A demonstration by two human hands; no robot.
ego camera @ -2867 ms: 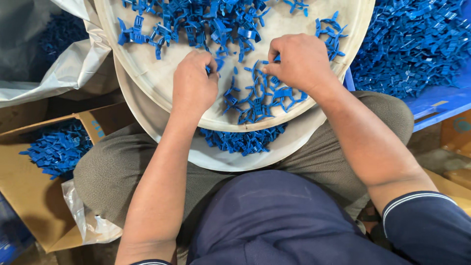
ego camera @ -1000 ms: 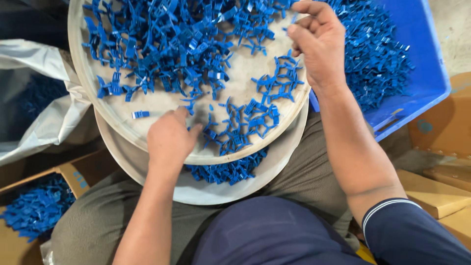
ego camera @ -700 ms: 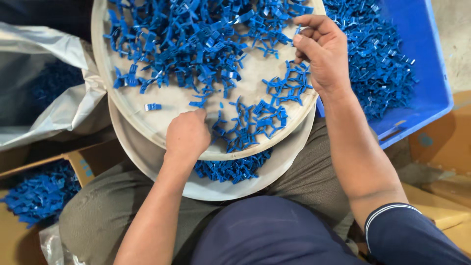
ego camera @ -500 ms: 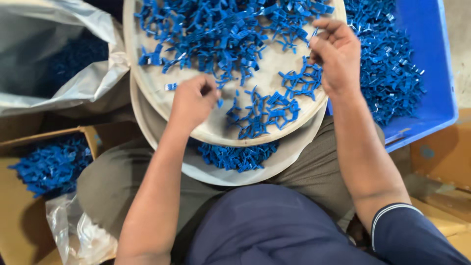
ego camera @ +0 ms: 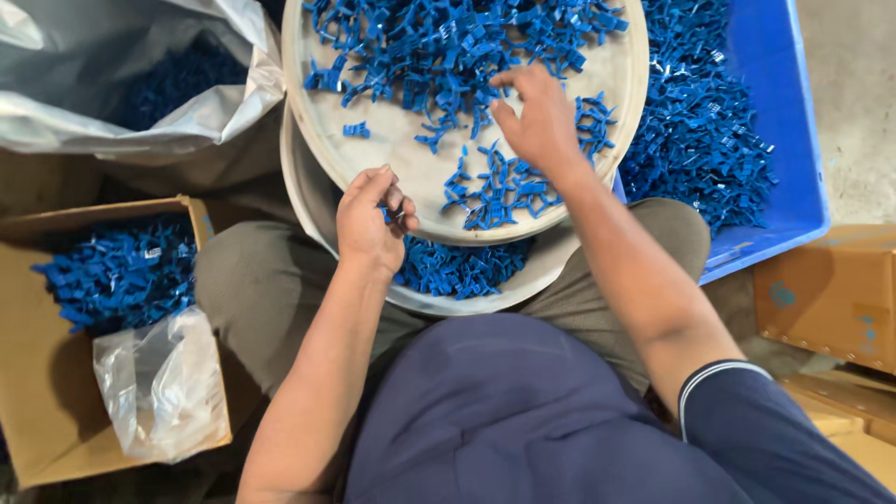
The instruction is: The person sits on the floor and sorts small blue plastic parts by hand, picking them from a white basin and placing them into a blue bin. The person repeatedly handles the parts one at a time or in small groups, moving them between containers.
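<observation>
A round cream tray (ego camera: pixel 616 112) rests on my lap, covered with several small blue plastic clips (ego camera: pixel 439 47). Under it sits a second round tray (ego camera: pixel 308 201) holding more blue clips (ego camera: pixel 462 266). My left hand (ego camera: pixel 373 219) hovers at the near left rim of the upper tray, fingers curled around a small blue clip. My right hand (ego camera: pixel 532 121) reaches over the middle of the tray, fingers spread and touching the clips there.
A blue plastic crate (ego camera: pixel 779 121) full of clips stands at the right. A cardboard box (ego camera: pixel 56 401) with clips and a clear bag lies at the left. A large grey plastic bag (ego camera: pixel 121 112) sits at the upper left. More cardboard boxes (ego camera: pixel 831 299) are at the right.
My right hand has moved from the tray's right edge to its middle. My left hand has drawn back from the clips to the near rim. The view has shifted left.
</observation>
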